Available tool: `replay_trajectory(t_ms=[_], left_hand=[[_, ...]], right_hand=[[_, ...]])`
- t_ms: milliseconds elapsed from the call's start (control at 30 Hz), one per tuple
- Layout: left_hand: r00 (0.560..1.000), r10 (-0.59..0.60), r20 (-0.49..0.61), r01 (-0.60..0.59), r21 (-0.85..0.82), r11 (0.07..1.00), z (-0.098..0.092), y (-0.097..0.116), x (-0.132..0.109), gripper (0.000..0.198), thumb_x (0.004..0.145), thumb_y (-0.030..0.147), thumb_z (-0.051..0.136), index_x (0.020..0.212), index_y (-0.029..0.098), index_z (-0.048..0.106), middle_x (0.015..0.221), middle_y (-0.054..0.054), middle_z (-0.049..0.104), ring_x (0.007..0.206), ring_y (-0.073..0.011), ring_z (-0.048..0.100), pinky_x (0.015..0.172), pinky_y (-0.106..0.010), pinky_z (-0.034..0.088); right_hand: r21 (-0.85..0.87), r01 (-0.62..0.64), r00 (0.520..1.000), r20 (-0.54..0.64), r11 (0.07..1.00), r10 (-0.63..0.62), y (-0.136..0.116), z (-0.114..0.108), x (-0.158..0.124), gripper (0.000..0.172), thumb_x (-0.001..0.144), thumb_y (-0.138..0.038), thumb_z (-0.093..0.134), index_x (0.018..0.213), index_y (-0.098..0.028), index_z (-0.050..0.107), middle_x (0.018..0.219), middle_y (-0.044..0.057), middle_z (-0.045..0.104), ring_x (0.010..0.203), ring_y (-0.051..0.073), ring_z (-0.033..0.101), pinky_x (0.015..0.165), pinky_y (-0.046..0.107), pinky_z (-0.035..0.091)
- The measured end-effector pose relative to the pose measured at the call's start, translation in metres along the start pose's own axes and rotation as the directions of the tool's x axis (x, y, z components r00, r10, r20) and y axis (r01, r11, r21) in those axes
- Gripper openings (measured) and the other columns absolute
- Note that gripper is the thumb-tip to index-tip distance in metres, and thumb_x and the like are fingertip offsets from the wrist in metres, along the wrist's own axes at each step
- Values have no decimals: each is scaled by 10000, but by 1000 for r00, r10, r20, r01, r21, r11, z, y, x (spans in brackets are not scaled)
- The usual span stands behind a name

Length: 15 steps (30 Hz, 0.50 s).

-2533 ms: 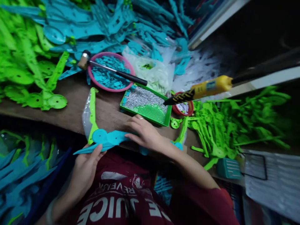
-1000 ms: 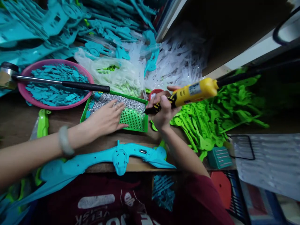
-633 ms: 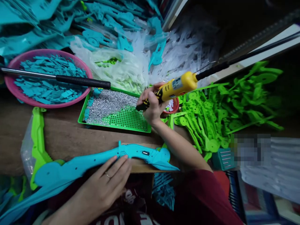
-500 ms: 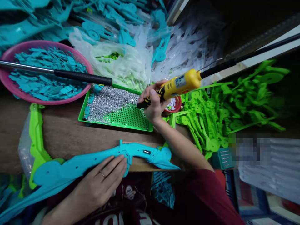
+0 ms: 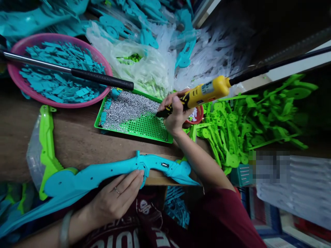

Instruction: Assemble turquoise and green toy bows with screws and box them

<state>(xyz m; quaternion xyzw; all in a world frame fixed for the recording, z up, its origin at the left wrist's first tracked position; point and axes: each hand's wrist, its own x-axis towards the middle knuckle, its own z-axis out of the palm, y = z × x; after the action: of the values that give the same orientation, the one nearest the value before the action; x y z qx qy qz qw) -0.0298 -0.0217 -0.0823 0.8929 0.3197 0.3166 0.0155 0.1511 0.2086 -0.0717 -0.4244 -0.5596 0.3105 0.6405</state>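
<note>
A long teal plastic toy part [image 5: 108,174] lies along the near edge of the wooden table [image 5: 74,137]. My left hand [image 5: 116,199] rests on its lower edge near the middle, fingers stretched out and pressing on it. My right hand [image 5: 176,115] is wrapped round a yellow and black electric screwdriver [image 5: 204,93]. Its dark tip points down at the right end of a green perforated tray [image 5: 144,127] that holds a heap of small silver screws [image 5: 124,108].
A pink bowl [image 5: 18,82] of small teal pieces sits at the back left with a hammer [image 5: 77,74] across it. A green part [image 5: 46,144] lies left. Green parts [image 5: 248,120] pile up right, teal parts [image 5: 116,20] and a plastic bag [image 5: 144,65] behind. A small red dish [image 5: 196,115] sits beside the tray.
My left hand left the screw tray and came down onto the teal part. My right hand took the hanging screwdriver and brought its tip to the tray.
</note>
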Motion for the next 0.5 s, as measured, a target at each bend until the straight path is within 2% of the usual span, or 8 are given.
replay_trajectory(t_ms=[100, 200, 267, 333, 433, 500], left_hand=[[999, -40, -32, 42, 58, 997, 2, 2, -2, 356, 938, 56, 506, 1222, 123, 710, 1376, -96, 656, 1113, -205, 635, 1000, -342, 484], [998, -60, -29, 62, 75, 995, 3, 3, -4, 376, 934, 86, 508, 1247, 168, 700, 1398, -67, 643, 910, -179, 633, 863, -342, 508], [998, -59, -13, 60, 55, 997, 2, 3, -4, 389, 931, 105, 508, 1275, 168, 679, 1409, -75, 633, 823, -171, 618, 771, -338, 508], [998, -60, 13, 60, 23, 998, 0, 3, -3, 387, 922, 108, 518, 1275, 142, 671, 1403, -99, 636, 782, -172, 608, 709, -337, 493], [998, -59, 22, 59, -12, 998, -3, 2, -1, 334, 908, 87, 511, 1179, 121, 703, 1345, -121, 673, 771, -181, 608, 668, -335, 468], [999, -48, 12, 48, -15, 999, -5, 1, 1, 306, 913, 76, 483, 1098, 121, 722, 1291, -119, 704, 736, -175, 592, 637, -330, 453]], right_hand=[[80, 43, 999, 8, 996, -44, -18, 4, 1, 326, 862, -522, 558, 1040, -325, 368, 671, -79, 340, 451, 103, 442, 436, 263, 400], [130, 79, 997, 12, 988, -81, -61, 5, -13, 206, 901, -448, 521, 1026, -345, 395, 643, -82, 329, 418, 101, 413, 383, 244, 373], [124, 29, 995, 94, 992, -41, -93, 3, -34, 143, 926, -429, 490, 1030, -360, 419, 628, -83, 332, 398, 104, 403, 345, 239, 376], [111, -77, 964, 260, 991, 46, -118, 0, -59, 166, 929, -432, 509, 1067, -378, 434, 624, -83, 391, 399, 115, 448, 333, 252, 423], [131, -130, 914, 399, 983, 68, -132, -3, -91, 237, 913, -423, 544, 1115, -372, 431, 634, -78, 464, 410, 123, 505, 336, 263, 477], [172, -103, 925, 379, 980, 31, -129, 0, -102, 241, 903, -386, 551, 1111, -350, 435, 634, -77, 463, 418, 116, 516, 342, 247, 482]])
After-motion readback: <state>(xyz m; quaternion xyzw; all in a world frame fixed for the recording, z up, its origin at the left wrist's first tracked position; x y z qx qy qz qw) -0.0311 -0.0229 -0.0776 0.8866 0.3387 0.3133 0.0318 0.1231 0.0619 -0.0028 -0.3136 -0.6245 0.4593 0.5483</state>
